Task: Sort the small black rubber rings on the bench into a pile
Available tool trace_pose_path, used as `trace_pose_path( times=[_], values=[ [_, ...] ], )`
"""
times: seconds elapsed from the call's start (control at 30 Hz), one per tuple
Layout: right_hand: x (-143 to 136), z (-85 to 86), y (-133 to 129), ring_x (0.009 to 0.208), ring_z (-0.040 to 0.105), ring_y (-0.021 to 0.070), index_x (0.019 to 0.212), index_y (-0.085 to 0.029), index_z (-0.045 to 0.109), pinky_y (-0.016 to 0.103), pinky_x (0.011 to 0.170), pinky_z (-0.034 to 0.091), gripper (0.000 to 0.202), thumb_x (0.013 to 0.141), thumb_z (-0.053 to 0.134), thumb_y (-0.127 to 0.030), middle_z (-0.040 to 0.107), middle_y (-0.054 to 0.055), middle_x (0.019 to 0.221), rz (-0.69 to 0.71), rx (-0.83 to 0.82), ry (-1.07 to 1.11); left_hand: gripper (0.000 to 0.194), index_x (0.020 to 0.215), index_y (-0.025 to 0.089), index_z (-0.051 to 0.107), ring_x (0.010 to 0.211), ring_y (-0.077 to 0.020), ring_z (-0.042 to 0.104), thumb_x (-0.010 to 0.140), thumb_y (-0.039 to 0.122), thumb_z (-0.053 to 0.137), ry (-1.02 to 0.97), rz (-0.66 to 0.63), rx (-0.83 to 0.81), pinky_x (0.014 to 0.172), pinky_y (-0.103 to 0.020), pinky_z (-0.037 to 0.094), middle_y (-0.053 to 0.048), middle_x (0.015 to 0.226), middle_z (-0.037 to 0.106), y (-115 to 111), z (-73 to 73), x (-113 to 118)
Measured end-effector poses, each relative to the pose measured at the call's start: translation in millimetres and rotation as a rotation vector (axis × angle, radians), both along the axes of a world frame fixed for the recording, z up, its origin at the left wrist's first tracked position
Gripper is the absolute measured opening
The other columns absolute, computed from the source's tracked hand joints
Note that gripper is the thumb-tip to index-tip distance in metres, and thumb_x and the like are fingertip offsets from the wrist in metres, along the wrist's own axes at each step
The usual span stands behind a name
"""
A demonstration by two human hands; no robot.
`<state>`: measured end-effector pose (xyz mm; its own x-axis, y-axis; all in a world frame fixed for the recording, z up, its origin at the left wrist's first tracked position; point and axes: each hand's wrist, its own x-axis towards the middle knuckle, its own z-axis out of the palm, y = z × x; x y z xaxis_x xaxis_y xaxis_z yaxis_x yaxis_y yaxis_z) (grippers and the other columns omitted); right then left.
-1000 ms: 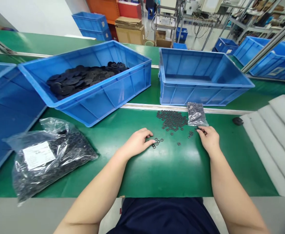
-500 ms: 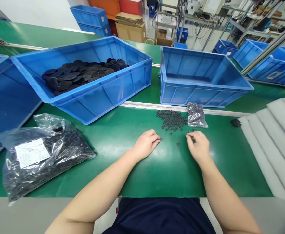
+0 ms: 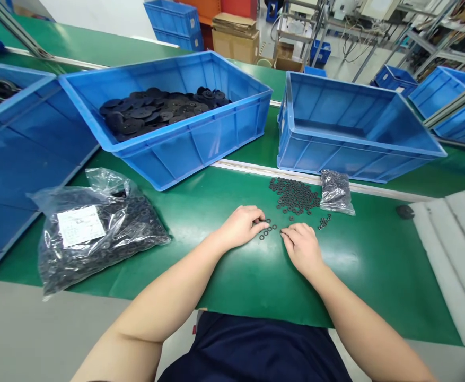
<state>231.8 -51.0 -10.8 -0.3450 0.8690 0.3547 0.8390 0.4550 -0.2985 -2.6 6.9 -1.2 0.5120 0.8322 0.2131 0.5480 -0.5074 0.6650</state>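
Evidently, small-parts handwork was under way on a green bench (image 3: pixel 232 281), around a pile of small black rings (image 3: pixel 294 195). Both hands rested nearer the person than the pile, well clear of touching each other. The left hand (image 3: pixel 243 227), at the pile's near left, curled beside a group of loose rings (image 3: pixel 269 228); whether its fingers gripped one could not be told. The right hand (image 3: pixel 304 246), in front of the pile, had thumb and forefinger pinched on a small dark piece (image 3: pixel 282 232), too tiny to identify. A cluster of small parts (image 3: pixel 324 222) lay at the pile's near right, and a small clear bag (image 3: pixel 335 193) just right of it. The step in hand looked like bringing single pieces to the loose rings; the next move seemed to call for careful fingertip placement beside or onto one ring.
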Motion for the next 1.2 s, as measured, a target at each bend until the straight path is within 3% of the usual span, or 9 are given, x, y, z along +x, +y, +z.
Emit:
trace_pose_path(
  times=[0.1, 0.37, 0.57, 0.77, 1.03, 1.1, 1.2],
  values=[
    [-4, 2.1, 6, 0.086, 0.058, 0.0222, 0.091, -0.022, 0.072, 0.037, 0.076, 0.040, 0.019, 0.096, 0.054, -0.025, 0.068, 0.006, 0.088, -0.001, -0.044, 0.004, 0.016, 0.089, 0.018, 0.066, 0.082, -0.0195, 0.061, 0.083, 0.030, 0.077, 0.064, -0.040, -0.014, 0.078, -0.032, 0.045, -0.004, 0.086, 0.065, -1, 1.6, 0],
    [-10, 5.0, 20, 0.080, 0.057, 0.0225, 0.080, -0.021, 0.066, 0.036, 0.077, 0.043, 0.013, 0.089, 0.056, -0.021, 0.065, 0.006, 0.080, -0.039, -0.112, 0.015, 0.013, 0.076, 0.019, 0.059, 0.070, -0.0159, 0.056, 0.083, 0.020, 0.071, 0.024, 0.004, -0.031, 0.069, -0.029, 0.041, 0.000, 0.074, 0.060, -1, 4.2, 0],
    [-15, 0.9, 17, 0.082, 0.058, 0.0223, 0.086, -0.021, 0.066, 0.036, 0.080, 0.047, 0.012, 0.091, 0.055, -0.022, 0.065, 0.006, 0.084, -0.011, -0.074, 0.148, 0.017, 0.071, 0.019, 0.056, 0.063, -0.0138, 0.054, 0.080, 0.015, 0.070, 0.031, 0.045, -0.092, 0.063, -0.027, 0.037, 0.002, 0.067, 0.059, -3, 13.5, -3],
    [-24, 4.1, 18, 0.084, 0.057, 0.0234, 0.086, -0.021, 0.067, 0.037, 0.080, 0.047, 0.014, 0.092, 0.054, -0.021, 0.065, 0.007, 0.085, 0.003, -0.084, 0.103, 0.015, 0.079, 0.019, 0.058, 0.067, -0.0155, 0.055, 0.085, 0.023, 0.071, 0.027, 0.122, -0.071, 0.063, -0.027, 0.038, 0.001, 0.070, 0.060, 0, 4.4, 0],
    [-28, -3.2, 15, 0.088, 0.059, 0.0221, 0.097, -0.019, 0.072, 0.035, 0.084, 0.050, 0.020, 0.095, 0.052, -0.019, 0.065, 0.008, 0.089, -0.038, -0.058, 0.117, 0.012, 0.078, 0.018, 0.058, 0.067, -0.0161, 0.054, 0.088, 0.019, 0.064, 0.043, 0.124, -0.012, 0.065, -0.028, 0.037, 0.000, 0.070, 0.059, -1, 4.0, 0],
    [-29, -2.4, 14, 0.088, 0.059, 0.0215, 0.103, -0.018, 0.073, 0.033, 0.083, 0.050, 0.022, 0.096, 0.052, -0.019, 0.065, 0.009, 0.091, -0.050, -0.074, 0.061, 0.013, 0.077, 0.019, 0.058, 0.066, -0.0161, 0.054, 0.090, 0.019, 0.061, 0.051, 0.115, -0.005, 0.065, -0.028, 0.037, 0.000, 0.070, 0.059, 0, 3.3, 0],
    [-36, 4.2, 8, 0.089, 0.056, 0.0228, 0.112, -0.017, 0.072, 0.034, 0.079, 0.048, 0.027, 0.098, 0.049, -0.019, 0.065, 0.011, 0.092, -0.071, -0.127, -0.188, 0.016, 0.076, 0.019, 0.058, 0.067, -0.0165, 0.055, 0.092, 0.022, 0.058, 0.062, 0.108, 0.002, 0.065, -0.028, 0.038, 0.000, 0.070, 0.060, 1, 0.5, 0]
  ],
)
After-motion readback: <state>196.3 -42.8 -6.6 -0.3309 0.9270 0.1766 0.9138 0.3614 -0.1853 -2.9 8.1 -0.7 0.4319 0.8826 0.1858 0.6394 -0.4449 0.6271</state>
